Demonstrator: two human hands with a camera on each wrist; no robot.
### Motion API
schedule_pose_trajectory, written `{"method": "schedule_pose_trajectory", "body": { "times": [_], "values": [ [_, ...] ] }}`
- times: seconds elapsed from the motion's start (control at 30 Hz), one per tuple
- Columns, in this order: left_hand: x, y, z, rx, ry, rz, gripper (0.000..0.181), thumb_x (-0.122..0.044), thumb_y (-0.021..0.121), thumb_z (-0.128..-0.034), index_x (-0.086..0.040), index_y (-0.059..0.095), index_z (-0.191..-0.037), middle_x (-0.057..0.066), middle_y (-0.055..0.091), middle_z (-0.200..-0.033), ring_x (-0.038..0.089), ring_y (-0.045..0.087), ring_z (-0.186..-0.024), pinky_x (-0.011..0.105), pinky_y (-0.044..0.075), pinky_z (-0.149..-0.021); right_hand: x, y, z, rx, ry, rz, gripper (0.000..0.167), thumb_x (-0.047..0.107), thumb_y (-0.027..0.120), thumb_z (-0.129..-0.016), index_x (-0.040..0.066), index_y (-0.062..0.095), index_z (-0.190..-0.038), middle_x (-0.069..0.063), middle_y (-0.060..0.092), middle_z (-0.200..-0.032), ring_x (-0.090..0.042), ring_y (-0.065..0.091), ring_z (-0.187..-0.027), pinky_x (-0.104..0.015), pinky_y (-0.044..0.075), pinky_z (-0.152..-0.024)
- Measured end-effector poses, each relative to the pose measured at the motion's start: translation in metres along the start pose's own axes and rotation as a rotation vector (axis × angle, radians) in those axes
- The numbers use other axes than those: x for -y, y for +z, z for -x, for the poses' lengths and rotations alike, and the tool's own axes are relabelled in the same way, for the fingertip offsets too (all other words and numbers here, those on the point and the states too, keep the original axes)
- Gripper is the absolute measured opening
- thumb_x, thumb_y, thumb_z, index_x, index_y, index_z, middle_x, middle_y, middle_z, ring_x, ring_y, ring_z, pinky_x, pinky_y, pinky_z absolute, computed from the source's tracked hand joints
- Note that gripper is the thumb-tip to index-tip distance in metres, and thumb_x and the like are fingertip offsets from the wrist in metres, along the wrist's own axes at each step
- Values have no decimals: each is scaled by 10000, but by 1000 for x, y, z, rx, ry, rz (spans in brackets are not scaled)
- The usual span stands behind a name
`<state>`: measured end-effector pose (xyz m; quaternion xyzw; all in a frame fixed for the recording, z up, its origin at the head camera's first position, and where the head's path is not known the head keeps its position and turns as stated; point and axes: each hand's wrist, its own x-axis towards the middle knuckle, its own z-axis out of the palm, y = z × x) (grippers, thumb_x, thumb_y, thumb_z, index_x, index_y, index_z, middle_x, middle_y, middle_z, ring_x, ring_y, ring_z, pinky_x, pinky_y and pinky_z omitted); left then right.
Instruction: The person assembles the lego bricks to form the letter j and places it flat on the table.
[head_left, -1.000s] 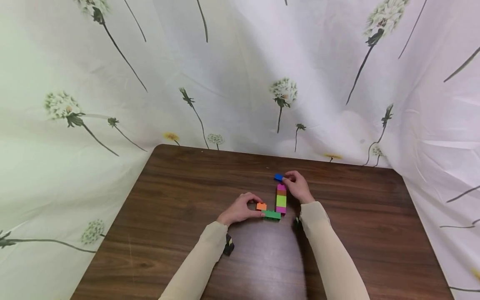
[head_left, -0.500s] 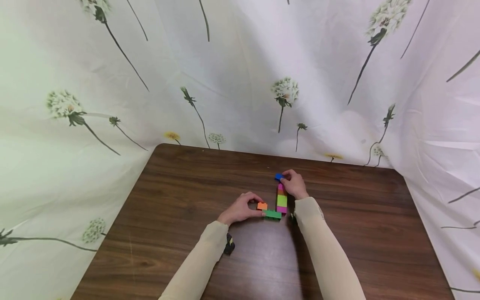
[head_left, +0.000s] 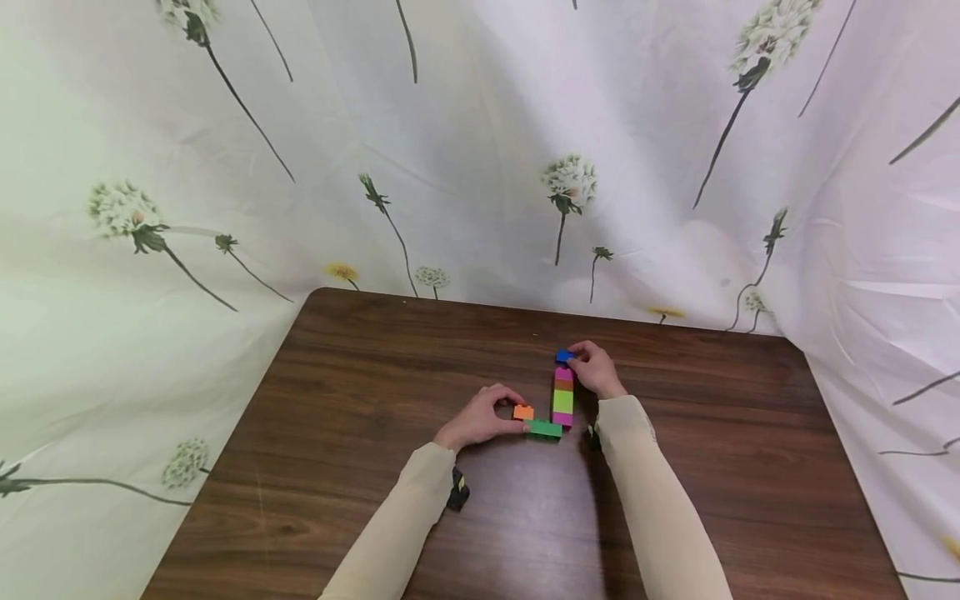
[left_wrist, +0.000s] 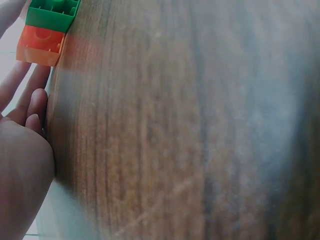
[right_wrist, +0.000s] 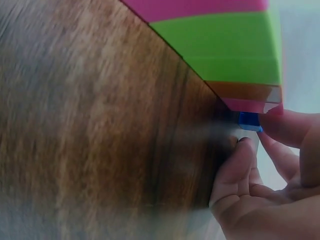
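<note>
My left hand (head_left: 480, 417) holds an orange brick (head_left: 522, 412) and a longer green brick (head_left: 545, 430) between thumb and fingers. These two bricks touch; the left wrist view shows the hollow underside of the green brick (left_wrist: 52, 6) beside the orange brick (left_wrist: 40, 46). To their right lies a row of joined bricks, magenta, lime green (head_left: 562, 402), brown and pink, pointing away from me. Just beyond its far end, my right hand (head_left: 597, 371) pinches a small blue brick (head_left: 564, 357). Fingers partly hide the blue brick (right_wrist: 248, 120) in the right wrist view.
Everything lies on a dark wood-grain table (head_left: 375, 358) with a rounded far left corner. A white cloth (head_left: 480, 167) printed with dandelions hangs behind the table and along its sides. A dark wrist device (head_left: 457, 489) shows under the left sleeve.
The blue brick has shifted slightly right with my right hand, in line with the row's far end. The left hand, its two bricks and the row stay in place.
</note>
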<state>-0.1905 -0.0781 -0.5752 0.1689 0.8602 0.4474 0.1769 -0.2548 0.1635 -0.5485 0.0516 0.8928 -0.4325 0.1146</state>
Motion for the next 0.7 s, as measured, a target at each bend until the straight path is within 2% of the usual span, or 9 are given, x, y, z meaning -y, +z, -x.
{"method": "schedule_pose_trajectory", "body": {
  "times": [0.2,0.37,0.5,0.7],
  "values": [
    [0,1,0,-7,2,7,401,-425,787,-780,-217,654,-1096,-65,610,-1121,136,472,-1054,352,415,-936,-3,1,-1,3,-1,-30,292,128,531,-977,6,557,-1241,-194,582,-1046,-274,540,-893,-335,448,-759],
    [1,3,2,-8,-2,10,403,-430,782,-783,-217,654,-1100,-59,609,-1127,143,469,-1054,355,421,-928,-9,0,-2,24,48,-179,318,145,511,-990,14,538,-1278,-146,556,-1040,-239,523,-915,-297,427,-768],
    [0,3,3,-10,-17,21,394,-436,773,-790,-221,655,-1098,-55,608,-1128,149,467,-1056,362,424,-928,-15,-2,-3,36,86,-266,334,162,495,-1003,20,517,-1305,-110,529,-1038,-213,524,-926,-293,453,-799],
    [-5,-1,1,-38,-13,63,358,-407,680,-885,-169,648,-1151,-5,622,-1162,174,511,-1063,379,435,-936,-17,-7,-1,57,96,-333,378,185,487,-1009,-8,472,-1334,-199,541,-1206,-255,555,-1045,-375,491,-924]
  ]
}}
